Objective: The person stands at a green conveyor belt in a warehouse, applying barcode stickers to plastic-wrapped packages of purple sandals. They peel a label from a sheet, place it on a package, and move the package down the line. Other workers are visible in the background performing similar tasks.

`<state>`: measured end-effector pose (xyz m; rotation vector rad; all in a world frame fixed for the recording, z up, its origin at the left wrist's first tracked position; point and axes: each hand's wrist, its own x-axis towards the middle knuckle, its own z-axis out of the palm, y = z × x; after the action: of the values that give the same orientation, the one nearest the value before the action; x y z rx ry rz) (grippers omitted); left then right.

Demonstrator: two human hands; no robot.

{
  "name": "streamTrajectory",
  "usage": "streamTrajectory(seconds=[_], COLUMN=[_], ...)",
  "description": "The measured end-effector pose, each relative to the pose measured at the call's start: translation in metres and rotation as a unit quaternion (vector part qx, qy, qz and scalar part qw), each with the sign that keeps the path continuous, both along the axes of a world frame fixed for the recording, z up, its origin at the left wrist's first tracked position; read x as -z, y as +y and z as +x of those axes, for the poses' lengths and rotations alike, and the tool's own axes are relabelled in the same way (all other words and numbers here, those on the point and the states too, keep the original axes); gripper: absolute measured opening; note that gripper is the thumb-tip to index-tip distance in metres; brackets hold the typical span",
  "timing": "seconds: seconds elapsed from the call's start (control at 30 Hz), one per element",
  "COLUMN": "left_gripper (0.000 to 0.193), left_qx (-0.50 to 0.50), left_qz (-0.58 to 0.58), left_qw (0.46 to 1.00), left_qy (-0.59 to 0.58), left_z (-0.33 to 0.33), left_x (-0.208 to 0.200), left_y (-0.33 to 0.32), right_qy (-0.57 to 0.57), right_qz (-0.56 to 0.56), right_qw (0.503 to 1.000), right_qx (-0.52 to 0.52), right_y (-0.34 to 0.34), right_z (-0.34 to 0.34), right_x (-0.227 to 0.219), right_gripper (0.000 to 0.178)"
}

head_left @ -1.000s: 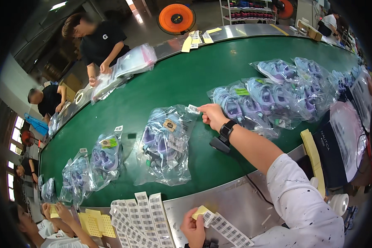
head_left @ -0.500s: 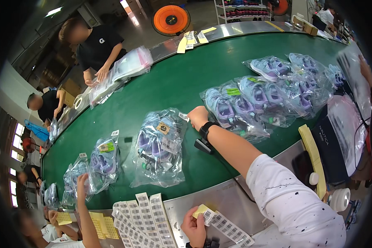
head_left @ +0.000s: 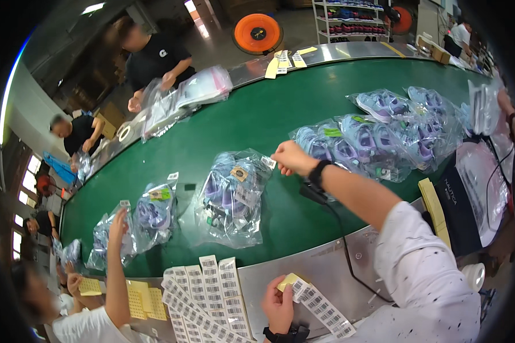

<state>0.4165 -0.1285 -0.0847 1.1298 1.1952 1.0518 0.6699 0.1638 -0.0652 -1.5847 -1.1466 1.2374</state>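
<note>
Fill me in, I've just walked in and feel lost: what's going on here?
The person's left hand holds a long paper strip of white barcode labels. Their right hand is right by a small white barcode label at the corner of a clear plastic bag of blue-and-purple shoes, on a flat green surface. Across it, a black-shirted co-worker handles flat clear bags.

Barcode strip (head_left: 324, 309) illegible, too fine
</note>
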Motion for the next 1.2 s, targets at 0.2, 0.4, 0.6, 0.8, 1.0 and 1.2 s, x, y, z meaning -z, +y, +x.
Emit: streamTrajectory(seconds=[0.2,0.4,0.6,0.8,1.0,1.2], left_gripper=[0.032,0.037,0.036,0.036,0.024,0.015], left_qx=[-0.018,-0.042,-0.073,-0.075,-0.074,-0.034], left_qz=[-0.007,-0.02,-0.023,-0.017,-0.003,0.083], left_qw=[0.999,0.998,0.997,0.996,0.997,0.995], left_qy=[-0.03,-0.046,-0.03,-0.054,-0.001,0.042], left_z=[0.005,0.008,0.009,0.016,0.007,0.017], left_x=[-0.006,-0.008,-0.006,-0.008,-0.046,-0.083], left_y=[-0.001,0.001,0.002,0.002,0.002,0.015], right_qy=[-0.324,-0.344,-0.288,-0.239,-0.235,0.012], right_qz=[0.261,0.255,0.267,0.245,0.4,0.29], right_qw=[0.906,0.903,0.913,0.939,0.885,0.927], right_qx=[0.076,0.046,0.112,0.013,-0.046,-0.237], right_y=[-0.092,-0.12,-0.139,-0.135,-0.172,-0.239], right_z=[0.11,0.124,0.059,-0.003,-0.032,-0.061], right_x=[-0.054,0.019,0.022,0.013,-0.037,-0.06], right_gripper=[0.033,0.061,0.054,0.043,0.034,0.016])
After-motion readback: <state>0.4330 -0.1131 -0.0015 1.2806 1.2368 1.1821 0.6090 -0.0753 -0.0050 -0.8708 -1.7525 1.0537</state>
